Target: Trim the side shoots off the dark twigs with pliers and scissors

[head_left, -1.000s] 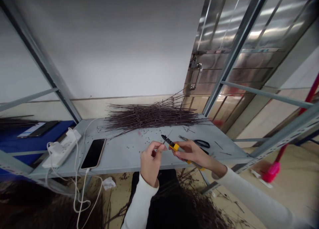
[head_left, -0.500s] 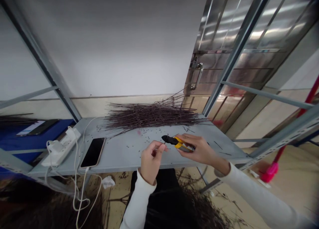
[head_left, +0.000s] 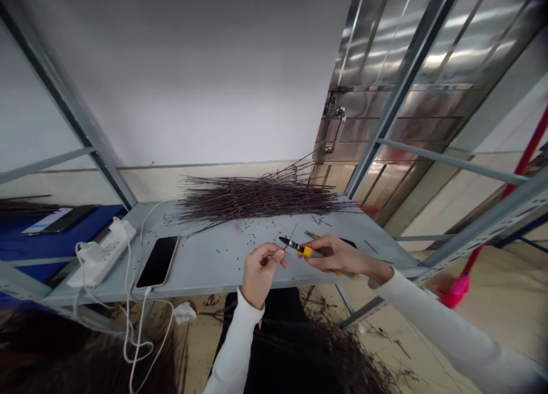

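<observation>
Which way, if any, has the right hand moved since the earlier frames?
Yes: the right hand has moved farther onto the grey steel shelf, away from its front edge, and now mostly covers the black-handled scissors.

Your left hand [head_left: 260,275] sits nearer your body, wrist cocked upward, its fingertips [head_left: 277,252] pinched together. Your right hand [head_left: 338,256] reaches in from the side, back facing up and fingers curled closed, just apart from the left. Your right forearm [head_left: 432,308] stretches out in a white sleeve.

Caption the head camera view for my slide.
Right hand holds yellow-handled cutters near left hand over a metal shelf.
</observation>
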`<state>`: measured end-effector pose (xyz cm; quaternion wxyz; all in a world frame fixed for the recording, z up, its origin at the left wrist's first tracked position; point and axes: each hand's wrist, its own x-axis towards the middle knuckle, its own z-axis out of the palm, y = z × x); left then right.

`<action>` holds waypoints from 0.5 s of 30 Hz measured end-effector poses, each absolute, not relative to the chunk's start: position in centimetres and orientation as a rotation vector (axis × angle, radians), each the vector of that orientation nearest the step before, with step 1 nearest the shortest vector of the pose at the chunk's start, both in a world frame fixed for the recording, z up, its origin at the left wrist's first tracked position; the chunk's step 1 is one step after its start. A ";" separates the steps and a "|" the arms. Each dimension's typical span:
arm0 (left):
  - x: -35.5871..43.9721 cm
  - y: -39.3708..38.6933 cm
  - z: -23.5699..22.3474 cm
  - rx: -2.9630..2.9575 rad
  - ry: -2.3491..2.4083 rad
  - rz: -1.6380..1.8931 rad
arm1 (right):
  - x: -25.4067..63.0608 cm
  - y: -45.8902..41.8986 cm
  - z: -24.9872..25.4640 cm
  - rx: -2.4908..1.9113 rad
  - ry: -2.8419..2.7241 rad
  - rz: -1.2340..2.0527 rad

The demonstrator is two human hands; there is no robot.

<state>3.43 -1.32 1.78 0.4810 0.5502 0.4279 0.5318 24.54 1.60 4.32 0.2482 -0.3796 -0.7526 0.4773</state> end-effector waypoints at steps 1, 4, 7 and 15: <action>3.5 -1.4 1.7 1.353 1.047 1.294 | 24.6 1.7 4.2 -1.029 -2.028 1.409; 3.7 -1.7 1.8 1.420 0.998 1.245 | 24.8 2.0 3.9 -0.955 -1.948 1.684; 3.8 -1.8 2.1 1.459 0.925 1.201 | 25.0 2.2 3.6 -0.890 -1.898 1.762; 4.6 -2.2 2.6 1.457 0.805 1.179 | 24.3 1.6 0.0 -0.570 -1.318 2.231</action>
